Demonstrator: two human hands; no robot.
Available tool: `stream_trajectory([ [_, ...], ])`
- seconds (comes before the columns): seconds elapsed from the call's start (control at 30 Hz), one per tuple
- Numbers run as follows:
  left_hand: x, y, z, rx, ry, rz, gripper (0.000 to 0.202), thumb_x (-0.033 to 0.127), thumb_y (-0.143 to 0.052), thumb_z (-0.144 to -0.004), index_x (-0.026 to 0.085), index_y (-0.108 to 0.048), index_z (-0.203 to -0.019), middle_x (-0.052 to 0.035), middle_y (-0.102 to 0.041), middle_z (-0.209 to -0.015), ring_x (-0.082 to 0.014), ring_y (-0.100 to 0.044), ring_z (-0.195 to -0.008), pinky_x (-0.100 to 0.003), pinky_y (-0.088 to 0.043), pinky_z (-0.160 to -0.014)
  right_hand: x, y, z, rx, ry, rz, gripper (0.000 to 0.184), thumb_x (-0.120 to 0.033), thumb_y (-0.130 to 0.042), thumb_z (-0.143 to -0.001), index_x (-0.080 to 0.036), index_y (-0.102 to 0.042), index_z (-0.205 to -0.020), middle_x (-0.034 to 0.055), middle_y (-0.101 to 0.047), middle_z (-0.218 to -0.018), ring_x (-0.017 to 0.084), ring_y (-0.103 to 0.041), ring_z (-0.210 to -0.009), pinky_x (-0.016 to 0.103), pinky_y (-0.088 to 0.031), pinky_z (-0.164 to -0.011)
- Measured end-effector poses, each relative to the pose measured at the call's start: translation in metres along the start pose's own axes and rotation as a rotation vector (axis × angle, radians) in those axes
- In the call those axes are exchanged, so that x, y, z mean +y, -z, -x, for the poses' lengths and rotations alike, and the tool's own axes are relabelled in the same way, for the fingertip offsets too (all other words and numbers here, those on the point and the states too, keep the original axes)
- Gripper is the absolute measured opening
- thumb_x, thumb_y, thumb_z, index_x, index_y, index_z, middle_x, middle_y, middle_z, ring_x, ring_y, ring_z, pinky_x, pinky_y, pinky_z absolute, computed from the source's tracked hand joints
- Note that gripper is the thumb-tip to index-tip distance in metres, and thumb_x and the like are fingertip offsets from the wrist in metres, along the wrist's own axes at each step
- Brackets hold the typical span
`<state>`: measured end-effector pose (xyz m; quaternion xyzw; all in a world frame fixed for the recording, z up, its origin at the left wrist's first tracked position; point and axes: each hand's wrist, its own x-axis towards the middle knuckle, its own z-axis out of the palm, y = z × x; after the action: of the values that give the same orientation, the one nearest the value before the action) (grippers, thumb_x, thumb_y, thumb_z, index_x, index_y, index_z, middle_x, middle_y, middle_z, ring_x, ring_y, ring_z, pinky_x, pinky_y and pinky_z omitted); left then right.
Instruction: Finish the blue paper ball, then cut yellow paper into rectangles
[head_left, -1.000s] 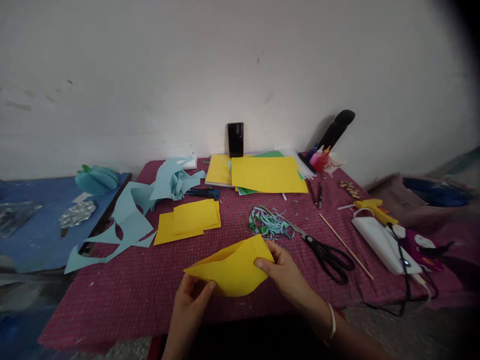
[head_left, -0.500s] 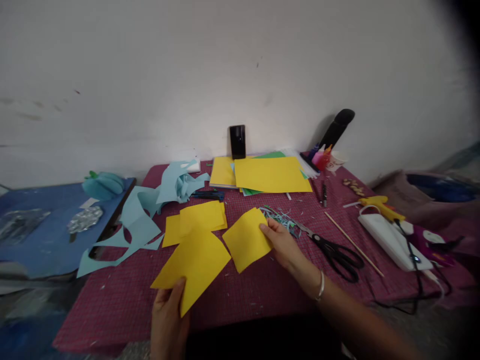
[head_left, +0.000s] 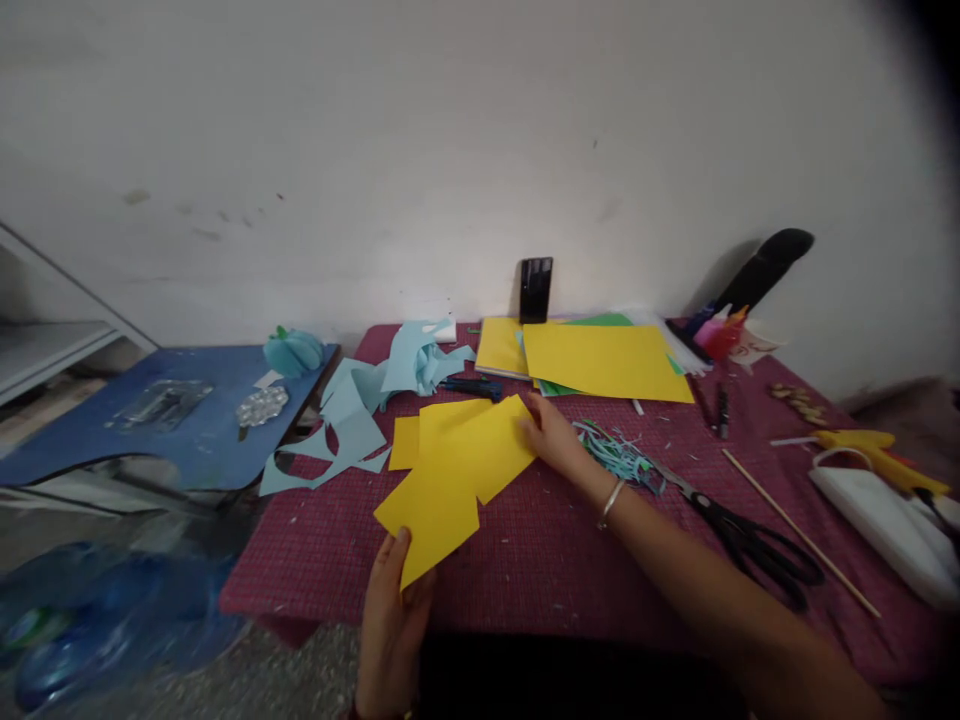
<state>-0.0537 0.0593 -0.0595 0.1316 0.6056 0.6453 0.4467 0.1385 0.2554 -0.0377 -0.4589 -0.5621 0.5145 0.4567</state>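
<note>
My left hand (head_left: pixel 394 610) pinches the lower corner of a yellow paper square (head_left: pixel 431 520) between thumb and fingers, tilted above the table. By its right edge, another yellow paper piece (head_left: pixel 502 450) is gripped in my right hand (head_left: pixel 551 435), which wears a bangle on the wrist. Both pieces overlap more yellow paper (head_left: pixel 406 443) lying on the table behind them. Just beyond is a dark blue cutter (head_left: pixel 472 387). To the right of my right hand lie thin shredded paper strips (head_left: pixel 619 455) and black-handled scissors (head_left: pixel 750 540).
Light blue paper offcuts (head_left: pixel 352 410) spread over the left side of the red checked table (head_left: pixel 322 560). Stacked coloured sheets (head_left: pixel 607 362) and a phone (head_left: pixel 535 290) stand at the back. A stick (head_left: pixel 799 530), glue gun (head_left: pixel 862 443) and white power strip (head_left: pixel 885 525) lie right.
My view has turned left. My right hand has moved its yellow piece left and away from me, over the yellow paper behind. My left hand still holds its square.
</note>
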Motion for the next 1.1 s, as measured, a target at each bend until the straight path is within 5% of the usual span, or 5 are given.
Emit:
stream_trajectory([
  [0.13,-0.001,-0.009,0.003,-0.092,0.189,0.232,0.038,0.038,-0.074,-0.067,0.020,-0.066,-0.100,-0.0102,-0.072,-0.099,-0.0160,-0.064,-0.058,-0.023,-0.042,-0.041,-0.029,0.016,0.053,-0.262,0.434,0.367,0.054,-0.013,-0.058,-0.079,-0.024,-0.048,-0.131,0.0115,-0.046,-0.137,0.023,-0.053,-0.116,0.044,-0.046,-0.097],
  [0.27,-0.012,-0.025,0.016,-0.095,0.258,0.152,0.043,0.037,-0.076,-0.064,0.019,-0.064,-0.101,-0.0098,-0.073,-0.091,-0.0249,-0.069,-0.075,-0.031,-0.053,-0.058,-0.040,0.037,0.118,-0.534,0.572,0.492,0.040,-0.010,-0.052,-0.085,-0.029,-0.056,-0.121,0.0080,-0.050,-0.136,0.021,-0.050,-0.123,0.039,-0.046,-0.098],
  [0.47,-0.016,-0.009,0.052,-0.061,-0.104,-0.296,0.046,0.047,-0.066,-0.077,0.022,-0.060,-0.115,-0.0078,-0.069,-0.105,-0.0227,-0.065,-0.091,-0.033,-0.053,-0.077,0.008,0.065,0.159,-0.339,0.226,0.340,0.012,-0.021,-0.054,-0.090,-0.023,-0.065,-0.090,0.0054,-0.068,-0.090,0.017,-0.064,-0.087,0.032,-0.052,-0.077],
  [0.77,-0.015,-0.013,0.062,-0.654,-0.260,-0.838,0.036,0.029,-0.081,-0.061,0.030,-0.076,-0.097,-0.0094,-0.072,-0.103,-0.0320,-0.061,-0.104,-0.045,-0.042,-0.098,0.025,0.082,0.181,-0.241,-0.082,0.341,0.011,-0.019,-0.055,-0.085,-0.022,-0.066,-0.087,0.0037,-0.069,-0.088,0.018,-0.064,-0.085,0.031,-0.050,-0.077],
  [1.1,-0.034,-0.030,0.048,-0.283,-0.310,-0.956,0.016,0.035,-0.062,-0.080,0.022,-0.071,-0.076,-0.0020,-0.069,-0.070,-0.0173,-0.060,-0.060,-0.026,-0.042,-0.061,0.025,0.080,0.161,-0.234,-0.237,0.648,0.013,-0.029,-0.051,-0.087,-0.022,-0.060,-0.079,0.0017,-0.064,-0.072,0.018,-0.058,-0.066,0.029,-0.040,-0.060],
])
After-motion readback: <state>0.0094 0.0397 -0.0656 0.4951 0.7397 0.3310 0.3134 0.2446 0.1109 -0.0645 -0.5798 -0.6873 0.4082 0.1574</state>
